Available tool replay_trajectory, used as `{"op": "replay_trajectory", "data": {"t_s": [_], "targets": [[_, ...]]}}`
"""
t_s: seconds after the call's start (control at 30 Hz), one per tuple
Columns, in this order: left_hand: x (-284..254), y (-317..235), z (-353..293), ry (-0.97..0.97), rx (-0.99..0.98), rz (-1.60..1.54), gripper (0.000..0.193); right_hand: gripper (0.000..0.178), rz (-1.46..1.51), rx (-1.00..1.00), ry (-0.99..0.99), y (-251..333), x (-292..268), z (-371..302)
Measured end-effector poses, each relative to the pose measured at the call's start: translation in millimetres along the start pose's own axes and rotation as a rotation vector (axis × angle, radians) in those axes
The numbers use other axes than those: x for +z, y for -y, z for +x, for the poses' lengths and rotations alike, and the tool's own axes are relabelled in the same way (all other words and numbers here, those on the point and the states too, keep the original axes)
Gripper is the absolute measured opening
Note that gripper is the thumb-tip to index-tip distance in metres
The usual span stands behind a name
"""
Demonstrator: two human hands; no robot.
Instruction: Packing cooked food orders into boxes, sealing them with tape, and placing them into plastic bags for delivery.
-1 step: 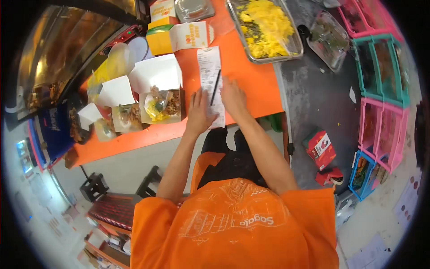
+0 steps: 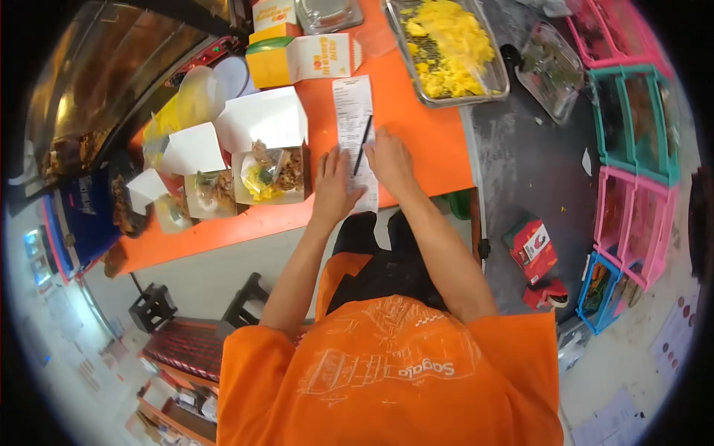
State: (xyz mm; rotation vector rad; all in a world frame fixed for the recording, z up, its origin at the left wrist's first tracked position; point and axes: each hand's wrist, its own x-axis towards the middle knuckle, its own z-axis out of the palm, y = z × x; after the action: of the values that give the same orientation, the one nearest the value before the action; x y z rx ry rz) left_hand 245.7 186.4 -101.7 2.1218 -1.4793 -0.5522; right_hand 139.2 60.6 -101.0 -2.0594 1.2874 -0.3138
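A long printed paper receipt lies on the orange table in front of me. My left hand rests palm down across its lower left part, fingers stretched out. A slim black pen lies slantwise on the paper between my hands. At the right edge of the receipt is my right hand, its fingers bent in and its thumb close to the pen. Whatever those fingers may hold is hidden. Left of my left hand stands an open white-lidded food box with meat and yellow egg in it.
Two smaller open food boxes stand further left. Yellow-and-white cartons are at the back. A metal tray of yellow scrambled egg sits at the far right. A dark counter adjoins, with a red box and coloured baskets.
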Motion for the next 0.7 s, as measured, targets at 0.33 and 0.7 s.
{"op": "replay_trajectory", "data": {"t_s": [0.33, 0.7], "targets": [[3, -1, 3, 0.033, -0.173, 0.011, 0.1, 0.018, 0.732, 0.393, 0.102, 4, 5, -1], [6, 2, 1, 0.006, -0.175, -0.045, 0.105, 0.011, 0.618, 0.062, -0.066, -1, 10, -11]]}}
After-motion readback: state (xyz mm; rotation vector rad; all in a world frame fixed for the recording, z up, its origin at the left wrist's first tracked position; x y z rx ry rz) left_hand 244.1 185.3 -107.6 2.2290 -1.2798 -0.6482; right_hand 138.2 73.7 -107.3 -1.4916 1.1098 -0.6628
